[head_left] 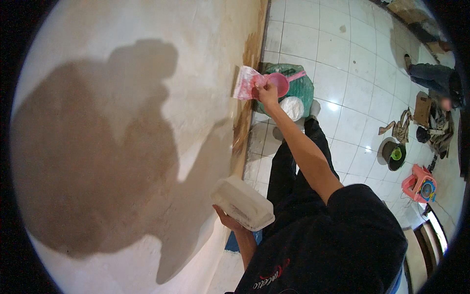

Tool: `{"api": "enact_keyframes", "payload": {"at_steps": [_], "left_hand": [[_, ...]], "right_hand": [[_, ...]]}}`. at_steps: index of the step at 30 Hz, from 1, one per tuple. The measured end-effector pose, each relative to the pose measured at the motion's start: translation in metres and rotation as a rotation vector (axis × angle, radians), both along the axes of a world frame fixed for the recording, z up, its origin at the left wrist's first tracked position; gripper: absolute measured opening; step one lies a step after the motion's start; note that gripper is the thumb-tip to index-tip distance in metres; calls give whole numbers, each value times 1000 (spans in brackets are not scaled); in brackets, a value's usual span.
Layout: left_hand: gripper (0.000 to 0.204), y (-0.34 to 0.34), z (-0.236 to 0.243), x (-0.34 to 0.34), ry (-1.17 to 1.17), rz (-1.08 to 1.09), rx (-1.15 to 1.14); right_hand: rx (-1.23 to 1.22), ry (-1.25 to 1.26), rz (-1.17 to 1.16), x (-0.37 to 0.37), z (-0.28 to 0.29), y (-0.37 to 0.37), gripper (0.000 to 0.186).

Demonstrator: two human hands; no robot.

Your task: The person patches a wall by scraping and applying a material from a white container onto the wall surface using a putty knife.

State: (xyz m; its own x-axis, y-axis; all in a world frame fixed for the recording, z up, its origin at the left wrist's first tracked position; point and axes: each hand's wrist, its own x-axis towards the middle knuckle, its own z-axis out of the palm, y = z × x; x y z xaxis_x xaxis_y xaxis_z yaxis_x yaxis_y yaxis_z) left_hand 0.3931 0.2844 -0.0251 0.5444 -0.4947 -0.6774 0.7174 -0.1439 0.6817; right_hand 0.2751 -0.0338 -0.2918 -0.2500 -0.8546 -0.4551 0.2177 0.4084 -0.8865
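Note:
In my right hand [267, 96], stretched out low beside the wall, is a flat pink and white piece like a broad scraper [248, 82], its outer edge at the wall's foot. The fingers are closed on its inner end. Just behind them a pink dipper [280, 85] rests over a green sack [302, 89], its handle pointing away from the wall. A round white container or mass [293, 109] sits on the sack near my foot. My left hand [227, 219] grips a whitish rectangular tub [243, 203], stained grey along its side; most of these fingers are hidden.
A pale plastered wall [196, 98] with my shadow fills the left; its lower strip is brown. White tiles [338, 68] cover the floor. To the right are a dark bucket with a green scoop [395, 154], a pink plastic item [415, 183], cloths [402, 128] and another person [433, 76].

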Motion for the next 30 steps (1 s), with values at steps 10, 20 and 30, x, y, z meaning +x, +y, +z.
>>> {"api": "enact_keyframes", "payload": {"at_steps": [10, 20, 30], "left_hand": [[68, -10, -1, -17, -25, -77, 5], [66, -27, 11, -34, 93, -146, -83], [66, -19, 11, -21, -18, -100, -29]], "right_hand": [[-132, 190, 8, -18, 42, -39, 26], [-538, 311, -10, 15, 160, -90, 33], [-525, 354, -84, -9, 114, -24, 32]]}}
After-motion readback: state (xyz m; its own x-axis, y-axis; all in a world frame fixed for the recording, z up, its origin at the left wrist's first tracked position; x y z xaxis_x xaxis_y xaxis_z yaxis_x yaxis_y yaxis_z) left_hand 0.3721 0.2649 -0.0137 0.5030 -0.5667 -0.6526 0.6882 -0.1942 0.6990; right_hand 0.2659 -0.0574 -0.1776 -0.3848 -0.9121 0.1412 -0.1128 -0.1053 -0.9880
